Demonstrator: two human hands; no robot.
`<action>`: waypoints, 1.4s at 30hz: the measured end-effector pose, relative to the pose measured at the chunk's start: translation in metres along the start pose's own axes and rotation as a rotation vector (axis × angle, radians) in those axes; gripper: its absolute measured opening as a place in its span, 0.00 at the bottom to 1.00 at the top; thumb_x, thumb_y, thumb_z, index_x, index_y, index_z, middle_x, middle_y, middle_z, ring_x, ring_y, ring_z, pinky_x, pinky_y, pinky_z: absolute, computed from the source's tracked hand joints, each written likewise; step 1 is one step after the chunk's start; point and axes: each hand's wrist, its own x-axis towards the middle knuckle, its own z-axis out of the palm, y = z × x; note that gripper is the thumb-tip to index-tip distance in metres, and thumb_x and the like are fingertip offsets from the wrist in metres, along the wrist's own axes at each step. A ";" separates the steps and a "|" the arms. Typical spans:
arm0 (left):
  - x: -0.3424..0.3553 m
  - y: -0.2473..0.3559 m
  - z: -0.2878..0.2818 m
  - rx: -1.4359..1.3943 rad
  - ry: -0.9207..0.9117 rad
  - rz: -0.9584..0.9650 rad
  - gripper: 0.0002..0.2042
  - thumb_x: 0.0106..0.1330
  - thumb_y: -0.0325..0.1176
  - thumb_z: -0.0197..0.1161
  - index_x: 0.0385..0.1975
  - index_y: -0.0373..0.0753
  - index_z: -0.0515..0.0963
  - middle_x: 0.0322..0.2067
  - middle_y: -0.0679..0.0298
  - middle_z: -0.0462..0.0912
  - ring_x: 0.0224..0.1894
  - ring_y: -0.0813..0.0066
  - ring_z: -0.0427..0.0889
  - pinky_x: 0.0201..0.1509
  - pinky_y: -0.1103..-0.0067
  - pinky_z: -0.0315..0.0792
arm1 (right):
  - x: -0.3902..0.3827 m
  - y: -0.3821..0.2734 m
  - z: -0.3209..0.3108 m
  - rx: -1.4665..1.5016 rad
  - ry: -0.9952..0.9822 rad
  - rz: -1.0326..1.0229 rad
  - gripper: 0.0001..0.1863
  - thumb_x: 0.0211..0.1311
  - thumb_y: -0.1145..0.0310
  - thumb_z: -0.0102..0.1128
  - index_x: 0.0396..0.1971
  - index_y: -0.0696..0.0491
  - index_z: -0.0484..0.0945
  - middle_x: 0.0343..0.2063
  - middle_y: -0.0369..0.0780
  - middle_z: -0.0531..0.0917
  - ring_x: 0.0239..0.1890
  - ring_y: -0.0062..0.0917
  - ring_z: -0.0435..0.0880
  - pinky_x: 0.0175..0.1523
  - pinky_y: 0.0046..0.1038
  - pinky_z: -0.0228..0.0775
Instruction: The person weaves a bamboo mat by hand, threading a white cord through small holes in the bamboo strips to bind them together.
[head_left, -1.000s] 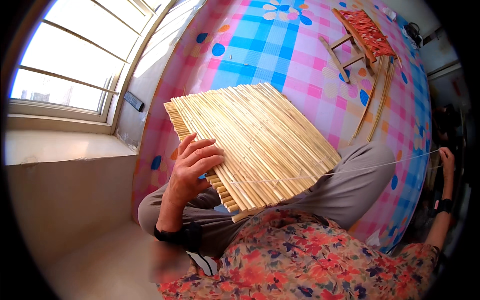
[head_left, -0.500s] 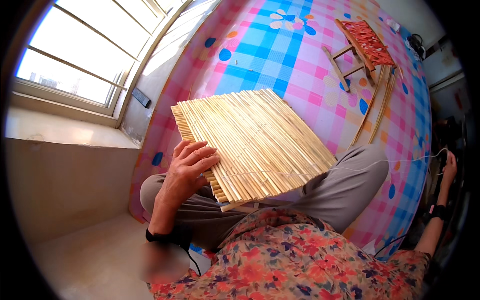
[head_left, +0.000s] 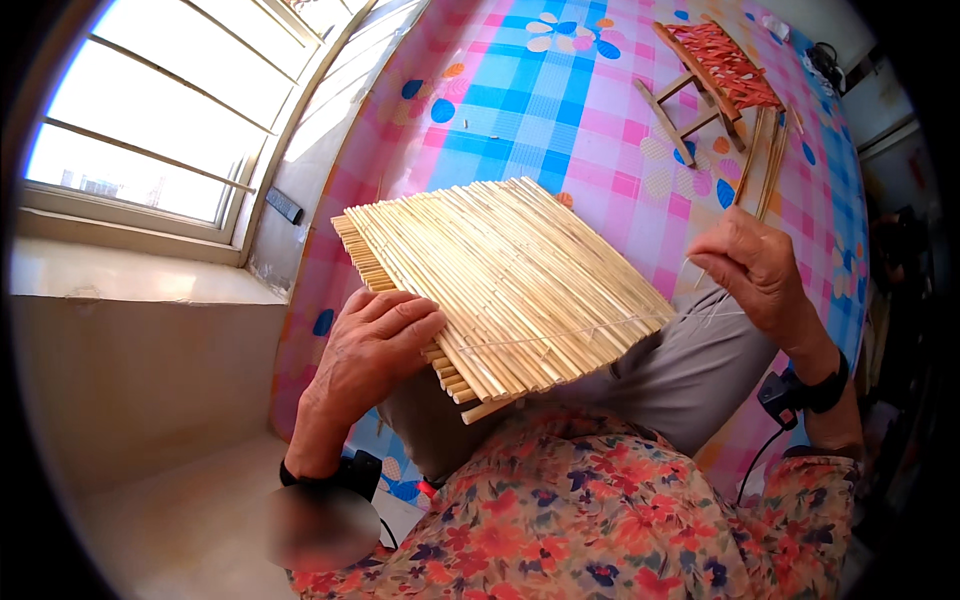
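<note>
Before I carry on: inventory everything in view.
Reed panel: 1, yellowish, on lap
Thread: count unclear, white, across panel
Stool: 1, brown and red, upper right
Loose stalks: several, brown, beside stool
Checked sheet: 1, pink and blue, underneath
Remote control: 1, dark, window ledge
Barred window: 1, pale frame, left
Unclear item: 1, black, upper right
Crumpled item: 1, white, upper right
Wrist straps: 2, black, wrists
Floral shirt: 1, multicoloured, bottom
Trousers: 1, grey, lap
Left hand: 1, bare, on panel
Right hand: 1, bare, right, with thread
</note>
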 end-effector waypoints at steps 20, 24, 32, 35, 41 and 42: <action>0.002 -0.001 -0.019 -0.483 -0.128 -0.216 0.23 0.51 0.21 0.64 0.50 0.38 0.75 0.50 0.58 0.77 0.55 0.62 0.74 0.56 0.69 0.69 | 0.045 -0.033 0.081 0.038 -0.316 -0.412 0.03 0.51 0.74 0.55 0.27 0.54 0.73 0.22 0.39 0.73 0.24 0.30 0.79 0.27 0.29 0.73; 0.027 0.023 -0.021 -1.280 0.104 -0.223 0.29 0.56 0.21 0.64 0.60 0.30 0.63 0.53 0.52 0.75 0.54 0.66 0.74 0.51 0.73 0.73 | 0.060 -0.046 0.089 0.076 -0.208 -0.498 0.05 0.50 0.73 0.59 0.28 0.53 0.74 0.21 0.38 0.71 0.21 0.29 0.77 0.23 0.28 0.69; 0.044 0.044 -0.019 -1.574 0.203 -0.578 0.12 0.62 0.24 0.63 0.44 0.31 0.75 0.21 0.72 0.75 0.19 0.90 0.67 0.19 0.90 0.61 | 0.070 -0.055 0.087 0.091 0.020 -0.562 0.08 0.47 0.74 0.63 0.29 0.53 0.76 0.19 0.35 0.68 0.18 0.25 0.73 0.19 0.26 0.65; 0.038 0.033 -0.022 -1.414 0.096 -0.529 0.11 0.62 0.25 0.63 0.43 0.31 0.75 0.21 0.73 0.75 0.20 0.91 0.68 0.20 0.91 0.61 | 0.068 -0.056 0.083 0.082 -0.031 -0.561 0.08 0.46 0.75 0.63 0.28 0.54 0.76 0.19 0.35 0.68 0.18 0.24 0.73 0.19 0.26 0.64; 0.061 0.047 -0.030 -1.534 0.285 -0.346 0.31 0.56 0.24 0.67 0.61 0.30 0.62 0.38 0.61 0.78 0.30 0.79 0.79 0.33 0.81 0.77 | 0.083 -0.064 0.089 0.234 0.130 -0.619 0.08 0.44 0.76 0.64 0.25 0.53 0.75 0.18 0.35 0.69 0.18 0.24 0.73 0.20 0.24 0.64; 0.061 0.044 -0.031 -1.576 0.230 -0.277 0.31 0.57 0.24 0.67 0.61 0.30 0.62 0.38 0.60 0.78 0.30 0.78 0.79 0.34 0.80 0.78 | 0.085 -0.066 0.083 0.215 0.153 -0.618 0.08 0.43 0.76 0.64 0.25 0.53 0.74 0.18 0.35 0.69 0.19 0.24 0.73 0.20 0.24 0.64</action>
